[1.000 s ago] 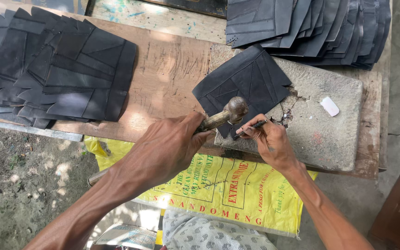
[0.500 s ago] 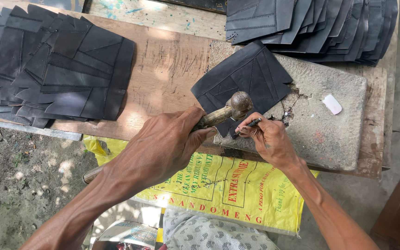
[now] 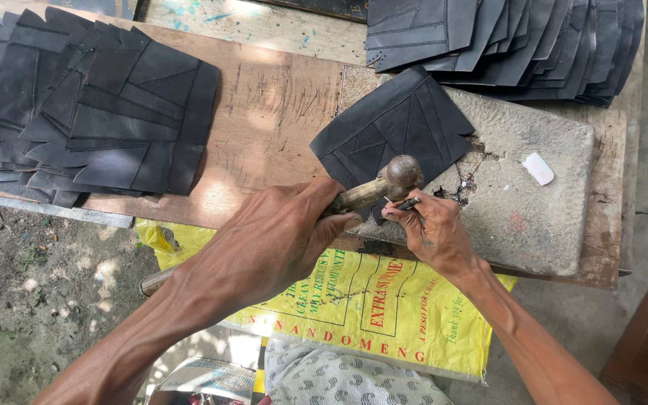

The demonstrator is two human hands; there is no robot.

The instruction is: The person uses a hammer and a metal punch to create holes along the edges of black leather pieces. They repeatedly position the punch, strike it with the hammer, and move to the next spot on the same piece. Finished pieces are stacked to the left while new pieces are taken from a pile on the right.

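Right now my left hand (image 3: pixel 275 240) is closed tight round the wooden handle of a hammer (image 3: pixel 384 184), its head poised just over the near corner of a black leather piece (image 3: pixel 395 131), while my right hand (image 3: pixel 433 232) pinches a thin dark punch (image 3: pixel 406 203) between its fingertips, tip down at that same corner. That piece lies flat on the grey stone slab (image 3: pixel 519 202) at the right of the wooden surface (image 3: pixel 279 112), with stacks of similar cut pieces at the far left (image 3: pixel 91 112) and far right (image 3: pixel 504 41). I judge this to be the punching step, and the next blow calls for a steady, upright punch and a square hit clear of my fingers.
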